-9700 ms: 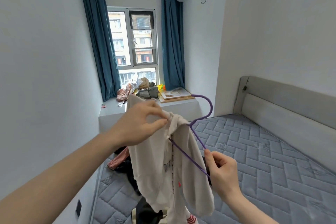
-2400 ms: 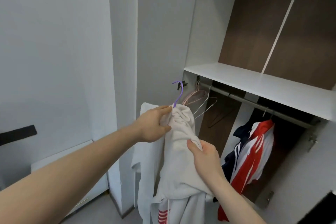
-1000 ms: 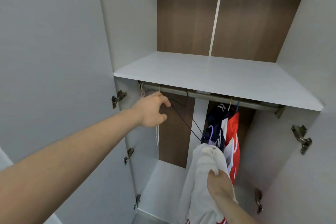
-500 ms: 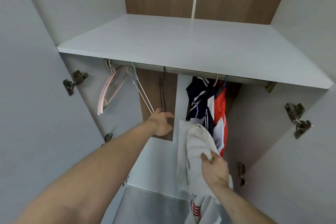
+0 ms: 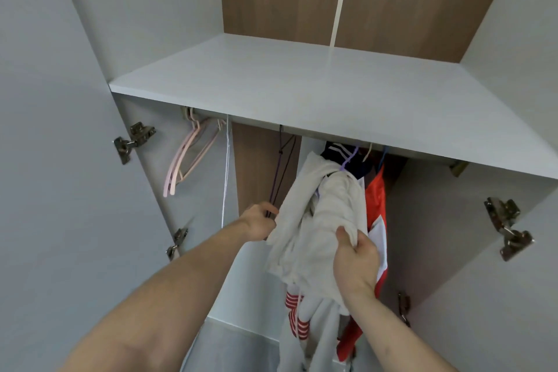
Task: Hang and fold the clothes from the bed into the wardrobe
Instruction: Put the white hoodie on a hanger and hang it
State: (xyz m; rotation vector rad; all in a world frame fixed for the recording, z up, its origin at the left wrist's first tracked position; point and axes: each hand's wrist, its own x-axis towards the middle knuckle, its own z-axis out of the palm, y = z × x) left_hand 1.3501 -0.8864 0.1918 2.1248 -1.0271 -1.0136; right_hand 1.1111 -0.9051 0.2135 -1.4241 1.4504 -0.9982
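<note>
I face the open wardrobe [image 5: 302, 90]. A white garment [image 5: 320, 220] with red-striped cuffs hangs on a purple hanger [image 5: 348, 158], whose hook reaches up to the rail under the shelf; the rail is mostly hidden. My right hand [image 5: 356, 260] grips the garment's bunched cloth from below. My left hand [image 5: 259, 222] is just left of the garment, fingers curled round the lower end of empty dark hangers [image 5: 280, 172]. A red and navy jacket [image 5: 376, 190] hangs right behind the white garment.
Pink empty hangers [image 5: 187, 157] and a thin white one [image 5: 225, 172] hang at the rail's left end. Both doors stand open, with metal hinges [image 5: 134, 140] on the left and hinges [image 5: 507, 226] on the right. The white shelf top is bare.
The white garment has gone up and its purple hook now reaches the rail beside the jacket. My left hand moved right to the dark hangers.
</note>
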